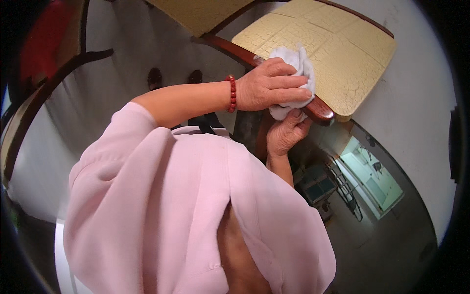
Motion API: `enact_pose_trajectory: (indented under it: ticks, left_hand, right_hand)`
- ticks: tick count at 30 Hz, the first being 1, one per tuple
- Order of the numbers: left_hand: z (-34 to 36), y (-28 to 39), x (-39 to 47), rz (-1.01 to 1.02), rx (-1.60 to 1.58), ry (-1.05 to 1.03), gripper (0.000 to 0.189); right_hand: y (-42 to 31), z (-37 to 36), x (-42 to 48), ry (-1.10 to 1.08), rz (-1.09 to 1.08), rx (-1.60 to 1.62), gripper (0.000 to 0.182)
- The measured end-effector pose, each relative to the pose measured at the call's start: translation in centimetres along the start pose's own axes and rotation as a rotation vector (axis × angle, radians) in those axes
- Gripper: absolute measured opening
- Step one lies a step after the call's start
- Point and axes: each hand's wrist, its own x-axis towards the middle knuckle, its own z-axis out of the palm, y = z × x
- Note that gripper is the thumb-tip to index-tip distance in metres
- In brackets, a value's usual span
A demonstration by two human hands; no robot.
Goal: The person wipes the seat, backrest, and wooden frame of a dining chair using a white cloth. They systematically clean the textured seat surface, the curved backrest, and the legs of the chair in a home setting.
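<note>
My left hand [273, 86], with a red bead bracelet [231, 93] at its wrist, lies over a bunched white cloth [306, 68]. The cloth is wrapped around a dark red-brown wooden rail [323, 112], near the rail's rounded end. Under the rail, my right hand [288, 134] pinches the lower part of the cloth between thumb and fingers. Beside the rail is a yellow padded panel [345, 55] with a crackled surface, apparently part of a chair. The rail hides some of my right fingers' contact with the cloth.
A dark glossy surface [378, 239] at the right reflects a bright window. Another wood-framed yellowish panel [202, 14] stands at the top. Curved dark wood [62, 73] and something red [46, 40] are at the left. Two dark shoes [195, 76] show on the floor.
</note>
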Motion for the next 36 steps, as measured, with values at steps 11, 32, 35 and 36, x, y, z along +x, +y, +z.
enact_pose_trajectory:
  ticks: [11,32,35,36]
  left_hand:
    - [-0.7,-6.5,-11.4,-0.426,0.114,-0.027,0.062]
    - [5.3,-7.5,-13.4,-1.557,-0.528,0.758,0.054]
    - [2.8,-8.7,-12.7,-1.724,-0.733,0.828,0.059]
    - [2.2,-9.0,-12.5,-1.738,-0.844,0.992,0.058]
  right_hand:
    - [9.7,6.8,1.8,-0.139,0.198,-0.182,0.025]
    - [9.9,6.7,2.0,-0.216,0.736,0.413,0.033]
    - [13.2,8.2,2.4,-0.159,0.803,0.388,0.034]
    - [13.9,8.8,2.4,-0.165,0.825,0.367,0.033]
